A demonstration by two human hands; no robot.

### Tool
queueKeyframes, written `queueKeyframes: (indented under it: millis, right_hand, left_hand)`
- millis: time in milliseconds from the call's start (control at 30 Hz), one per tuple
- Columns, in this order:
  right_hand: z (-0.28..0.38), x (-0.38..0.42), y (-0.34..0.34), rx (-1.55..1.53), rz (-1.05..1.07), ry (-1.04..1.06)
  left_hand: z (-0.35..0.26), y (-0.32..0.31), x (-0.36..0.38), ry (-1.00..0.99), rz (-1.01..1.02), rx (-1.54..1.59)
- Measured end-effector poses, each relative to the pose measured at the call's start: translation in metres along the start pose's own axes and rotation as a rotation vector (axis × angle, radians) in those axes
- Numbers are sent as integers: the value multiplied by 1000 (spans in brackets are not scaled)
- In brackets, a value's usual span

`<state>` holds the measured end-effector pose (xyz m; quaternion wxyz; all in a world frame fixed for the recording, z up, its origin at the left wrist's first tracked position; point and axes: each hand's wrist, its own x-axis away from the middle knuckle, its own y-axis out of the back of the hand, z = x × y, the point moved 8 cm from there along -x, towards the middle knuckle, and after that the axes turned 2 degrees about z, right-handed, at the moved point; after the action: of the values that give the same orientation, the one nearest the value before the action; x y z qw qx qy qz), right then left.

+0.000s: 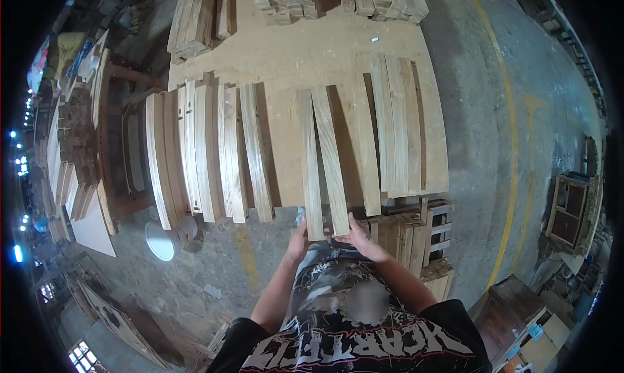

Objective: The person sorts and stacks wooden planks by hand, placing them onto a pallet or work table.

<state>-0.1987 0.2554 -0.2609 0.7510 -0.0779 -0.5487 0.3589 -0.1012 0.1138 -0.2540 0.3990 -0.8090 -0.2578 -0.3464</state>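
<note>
both the left hand [299, 233] and right hand [359, 233] grip the near ends of two wooden slats [323, 158] on the table [286, 152].

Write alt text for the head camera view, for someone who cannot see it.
A person's left hand and right hand grip the near ends of two wooden slats lying side by side on a workbench. More slats lie in groups on both sides, above a concrete floor.

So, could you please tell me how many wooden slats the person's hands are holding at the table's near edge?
2: the left slat under the left hand, and the right slat under the right hand, lying side by side; more could be hidden beneath.
</note>
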Motion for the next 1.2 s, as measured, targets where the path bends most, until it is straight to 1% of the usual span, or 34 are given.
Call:
queueKeyframes:
  millis: [100,133,200,233,267,300,333,367,400,433,467,500,567,600,667,700,800,900,933,1000,1033,1067,1100,1133,1200]
  right_hand:
    - [-5,-8,28,40,-76,61]
    - [-6,-11,39,171,-195,75]
    - [-3,-12,54,433,-433,105]
    - [0,-13,51,394,-459,133]
    - [2,-14,47,353,-484,159]
    - [-1,-15,49,313,-511,184]
    - [-7,-20,50,276,-444,128]
    - [-15,-25,52,168,-421,69]
    - [-22,-28,53,60,-398,9]
    - [-26,-28,52,-48,-375,-50]
    - [-31,-28,49,-24,-340,-137]
    - [-32,-31,44,-59,-308,-133]
    - [-35,-36,33,-129,-239,-125]
    - [-36,-36,33,-126,-242,-116]
    - [-34,-36,36,-117,-253,-95]
    - [-31,-32,34,-105,-221,-96]
    - [-14,-8,26,-88,-151,-72]
    - [-3,-3,27,64,-270,34]
    - [4,0,24,159,-332,75]
    - [16,7,17,351,-454,163]
    - [11,-2,24,488,-483,205]
    - [7,-12,30,626,-510,247]
    - [4,-19,38,765,-539,291]
    - [7,-20,35,845,-498,303]
    - [24,-2,19,944,-516,464]
  left_hand:
    - [-7,9,11,-8,-32,-67]
    - [-15,4,14,-41,-24,-62]
    - [-4,22,-3,-132,-171,-187]
    - [-8,21,-6,-180,-246,-248]
    - [-6,19,-10,-151,-269,-229]
    - [-6,15,-13,-147,-286,-301]
    - [-6,10,-15,-141,-301,-372]
    - [-6,5,-18,-135,-316,-442]
    - [7,18,-32,-179,-333,-476]
    - [13,16,-36,-115,-309,-348]
    - [20,14,-39,-51,-285,-221]
    - [27,13,-42,13,-260,-96]
    - [32,-2,-53,7,-156,-27]
    - [30,-11,-55,5,-103,5]
    - [24,-19,-50,-40,-61,37]
    - [20,-22,-46,-61,-40,53]
    - [19,1,-28,-32,39,38]
    - [0,17,-6,-24,-75,-112]
    - [0,23,-10,-93,-143,-90]
    - [-2,16,-16,-173,-135,-342]
    - [-6,12,-19,-213,-133,-466]
    - [-5,11,-23,-178,-105,-510]
    - [0,13,-27,-126,-119,-442]
    - [8,15,-32,-75,-129,-373]
    - [18,16,-37,35,-173,-250]
